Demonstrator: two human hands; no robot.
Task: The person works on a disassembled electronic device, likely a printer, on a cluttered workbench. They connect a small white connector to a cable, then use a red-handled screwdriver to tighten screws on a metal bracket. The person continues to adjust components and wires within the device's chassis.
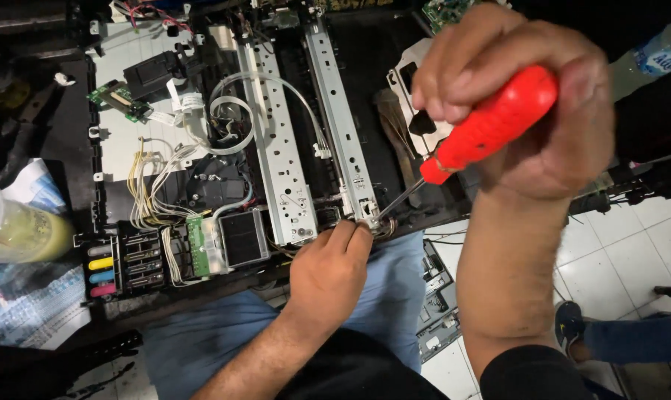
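Note:
An opened printer [120,141] rests across my lap, its metal rails [339,126], white tubes, wires and a green circuit board exposed. My right hand [528,111] is closed around a red-handled screwdriver [491,126], whose thin shaft slants down-left to the near end of the right rail [369,215]. My left hand [331,270] rests at the printer's near edge, fingertips pinching or steadying the spot right beside the screwdriver tip. What the fingers hold there is hidden.
Ink cartridge slots with yellow, blue and pink tabs [102,275] sit at the near left corner. A plastic bottle of yellowish liquid [20,233] lies at the left on papers. Another person's shoe and leg [617,337] show on the white tiled floor at right.

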